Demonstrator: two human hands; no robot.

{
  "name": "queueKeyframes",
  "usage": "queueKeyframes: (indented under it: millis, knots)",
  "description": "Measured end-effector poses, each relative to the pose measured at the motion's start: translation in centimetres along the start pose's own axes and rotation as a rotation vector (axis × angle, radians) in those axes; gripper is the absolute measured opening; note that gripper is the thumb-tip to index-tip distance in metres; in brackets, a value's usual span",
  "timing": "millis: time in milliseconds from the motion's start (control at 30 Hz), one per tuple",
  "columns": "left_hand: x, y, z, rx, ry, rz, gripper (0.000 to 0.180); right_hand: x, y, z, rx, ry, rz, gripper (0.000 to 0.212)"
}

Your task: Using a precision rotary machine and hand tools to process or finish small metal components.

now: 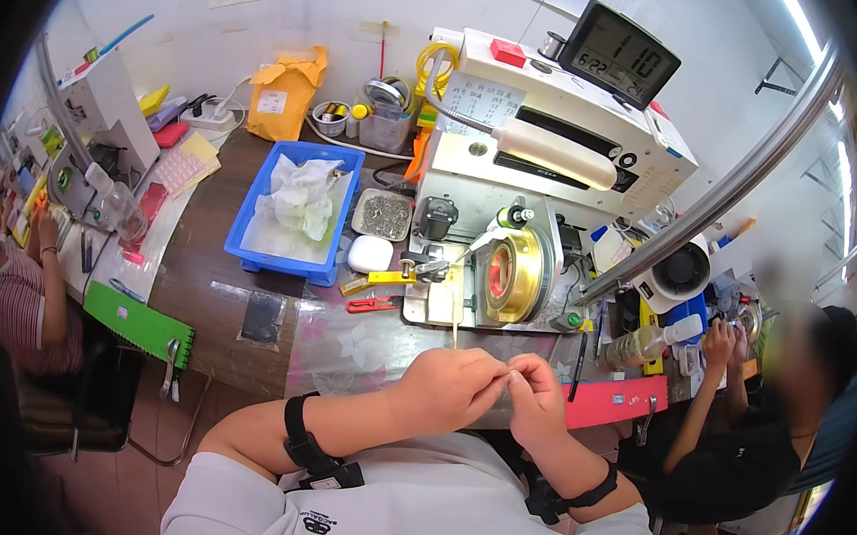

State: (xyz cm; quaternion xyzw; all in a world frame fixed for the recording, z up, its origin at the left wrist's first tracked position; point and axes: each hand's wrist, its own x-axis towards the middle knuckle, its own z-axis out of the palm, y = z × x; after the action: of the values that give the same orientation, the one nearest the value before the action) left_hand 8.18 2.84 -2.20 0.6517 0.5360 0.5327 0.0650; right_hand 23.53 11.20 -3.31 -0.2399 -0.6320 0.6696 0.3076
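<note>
Both hands are observed meeting at the near edge of the bench, directly before the person's chest. The left hand (449,388) is seen clenched, with thumb and forefinger pinched together at its right side; the right hand (536,397) is likewise closed, its fingertips pressed against those of the left. A very small item appears to be pinched between the two sets of fingertips, but it is too small to be identified, and what is grasped cannot be told.

A thin pale strand or stick (456,313) is seen rising from just above the left hand toward the brass-coloured round winding fixture with the red core (508,270), which is mounted on the white box-shaped bench machine (562,129). Whether this strand is joined to the pinched item cannot be determined.

As to progress, the work is judged to be in a mid stage of fine handling: the item is held at the fingertips, near to but apart from the fixture, and nothing is seen being fitted to the fixture itself.

A small metal tray of tiny grey parts (383,215) and a blue plastic bin holding crumpled white cloth (297,209) are noted well to the left of the hands, untouched.
</note>
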Motion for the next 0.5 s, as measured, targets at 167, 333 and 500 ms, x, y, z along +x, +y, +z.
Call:
queueKeyframes:
  millis: [167,333,500]
  knots:
    - [0.8,-1.6,-1.4,0.124,0.070,0.014,0.023,1.0,0.7,-0.7,-0.051,0.090,-0.164,0.005]
    - [4.1,-4.8,-3.8,0.548,0.273,0.055,0.031,0.5,0.3,-1.2,0.066,0.020,-0.138,0.008]
    - [5.4,-7.2,-3.3,0.633,0.210,0.069,0.018,0.4,0.0,-1.8,0.101,-0.017,-0.114,0.009]
